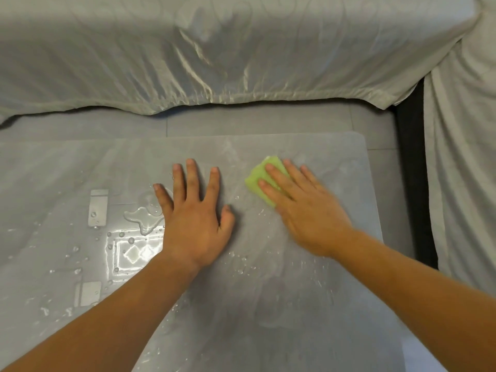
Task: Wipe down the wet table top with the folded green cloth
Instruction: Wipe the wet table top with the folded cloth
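The grey table top (268, 304) fills the lower part of the view and shines with water. A puddle (142, 218) and several droplets lie on its left half. The folded green cloth (259, 174) lies flat on the table near the far right corner. My right hand (303, 208) presses down on the cloth with fingers spread, covering most of it; the hand looks blurred. My left hand (194, 218) rests flat on the table in the middle, fingers apart, holding nothing, just right of the puddle.
A sofa under a shiny grey cover (214, 55) runs along the far side, and another covered seat (461, 157) stands at the right. A strip of grey tiled floor (241, 122) separates the table from them. The table's right edge (375, 200) is close to my right hand.
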A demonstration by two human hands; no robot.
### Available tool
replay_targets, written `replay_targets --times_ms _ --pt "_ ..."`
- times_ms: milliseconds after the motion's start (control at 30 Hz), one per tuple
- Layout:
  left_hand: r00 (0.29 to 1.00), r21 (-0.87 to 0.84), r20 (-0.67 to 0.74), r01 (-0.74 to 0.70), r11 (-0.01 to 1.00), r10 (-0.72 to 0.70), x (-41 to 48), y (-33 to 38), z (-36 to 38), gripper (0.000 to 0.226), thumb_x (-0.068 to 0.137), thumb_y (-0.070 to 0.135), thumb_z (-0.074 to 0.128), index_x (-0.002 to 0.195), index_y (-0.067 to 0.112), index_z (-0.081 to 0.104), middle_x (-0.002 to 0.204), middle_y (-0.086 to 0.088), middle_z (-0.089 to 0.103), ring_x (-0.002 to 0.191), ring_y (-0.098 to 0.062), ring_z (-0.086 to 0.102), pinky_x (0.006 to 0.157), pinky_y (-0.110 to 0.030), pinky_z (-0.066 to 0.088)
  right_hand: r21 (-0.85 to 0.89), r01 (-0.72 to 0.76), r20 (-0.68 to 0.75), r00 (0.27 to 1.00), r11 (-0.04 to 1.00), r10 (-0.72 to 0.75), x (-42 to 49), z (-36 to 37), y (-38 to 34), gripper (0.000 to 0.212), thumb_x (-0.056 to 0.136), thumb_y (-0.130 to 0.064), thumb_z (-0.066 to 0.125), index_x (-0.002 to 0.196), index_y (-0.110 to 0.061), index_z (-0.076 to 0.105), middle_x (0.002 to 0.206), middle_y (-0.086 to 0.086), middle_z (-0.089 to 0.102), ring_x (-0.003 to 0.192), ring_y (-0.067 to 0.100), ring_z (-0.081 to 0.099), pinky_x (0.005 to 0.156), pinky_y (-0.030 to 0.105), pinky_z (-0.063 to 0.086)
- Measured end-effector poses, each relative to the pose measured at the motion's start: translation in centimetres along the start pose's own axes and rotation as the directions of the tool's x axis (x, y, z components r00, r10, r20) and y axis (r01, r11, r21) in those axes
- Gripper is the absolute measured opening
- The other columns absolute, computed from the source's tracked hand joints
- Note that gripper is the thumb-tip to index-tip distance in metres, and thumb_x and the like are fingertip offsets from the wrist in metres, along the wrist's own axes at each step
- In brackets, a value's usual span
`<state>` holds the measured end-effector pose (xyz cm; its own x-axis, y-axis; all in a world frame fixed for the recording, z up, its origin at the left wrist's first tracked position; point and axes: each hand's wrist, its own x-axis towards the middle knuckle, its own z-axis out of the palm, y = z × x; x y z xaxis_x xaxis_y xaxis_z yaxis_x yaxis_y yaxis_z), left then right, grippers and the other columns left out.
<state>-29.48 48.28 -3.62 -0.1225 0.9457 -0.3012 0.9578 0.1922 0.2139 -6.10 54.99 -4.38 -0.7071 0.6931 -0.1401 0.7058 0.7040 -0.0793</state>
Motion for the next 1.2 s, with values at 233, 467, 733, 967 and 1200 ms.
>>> replay_targets --times_ms 233,467,733,967,1200 --pt "1.000 0.003 -0.021 0.005 1.000 -0.005 0.0 0.1 0.3 0.073 0.093 0.054 0.017 0.160 0.026 0.006 0.166 -0.015 -0.011 0.151 -0.035 -0.019 0.117 -0.065 -0.009 0.131 -0.252 -0.105 0.958 0.959 0.266 4.6 -0.1 -4.4 0.061 0.101 -0.028 0.037 0.158 -0.022 0.019 0.167 0.005 0.010 0.153 0.037 0.005 0.123 0.051 0.009" --pt "1.000 -0.046 -0.022 -0.002 0.999 0.001 0.0 -0.1 -0.1 0.074 0.090 0.051 0.013 0.159 0.028 0.011 0.167 -0.013 -0.008 0.152 -0.032 -0.017 0.118 -0.062 -0.010 0.029 -0.092 -0.013 0.996 0.995 0.093 -1.0 0.4 2.1 0.061 0.098 -0.027 0.035 0.157 -0.026 0.019 0.166 0.006 0.014 0.152 0.036 0.012 0.122 0.055 0.016" --pt "1.000 -0.027 -0.027 0.007 1.000 -0.008 0.0 0.1 0.1 0.074 0.090 0.053 0.019 0.159 0.028 0.009 0.167 -0.014 -0.009 0.151 -0.033 -0.019 0.118 -0.062 -0.012 0.128 -0.317 -0.073 0.942 0.940 0.328 -4.1 0.7 -1.5 0.062 0.100 -0.022 0.037 0.158 -0.021 0.015 0.167 0.009 0.007 0.153 0.037 0.006 0.123 0.051 0.016" --pt "1.000 0.021 -0.020 0.002 1.000 -0.002 -0.1 0.0 0.1 0.075 0.091 0.055 0.017 0.159 0.028 0.005 0.166 -0.014 -0.011 0.151 -0.033 -0.019 0.119 -0.062 -0.010 0.218 -0.439 -0.042 0.888 0.871 0.458 -3.1 -0.3 5.0 0.057 0.102 -0.032 0.024 0.158 -0.030 0.012 0.167 0.004 0.007 0.154 0.030 0.005 0.125 0.046 0.008" --pt "1.000 0.012 -0.018 -0.003 1.000 0.004 -0.2 0.1 0.0 0.076 0.091 0.056 0.021 0.159 0.026 0.007 0.166 -0.016 -0.010 0.151 -0.036 -0.017 0.118 -0.064 -0.009 0.192 -0.299 -0.040 0.949 0.935 0.312 -10.2 1.0 -4.1 0.061 0.101 -0.024 0.036 0.158 -0.023 0.016 0.168 0.004 0.004 0.154 0.031 0.003 0.124 0.046 0.011"
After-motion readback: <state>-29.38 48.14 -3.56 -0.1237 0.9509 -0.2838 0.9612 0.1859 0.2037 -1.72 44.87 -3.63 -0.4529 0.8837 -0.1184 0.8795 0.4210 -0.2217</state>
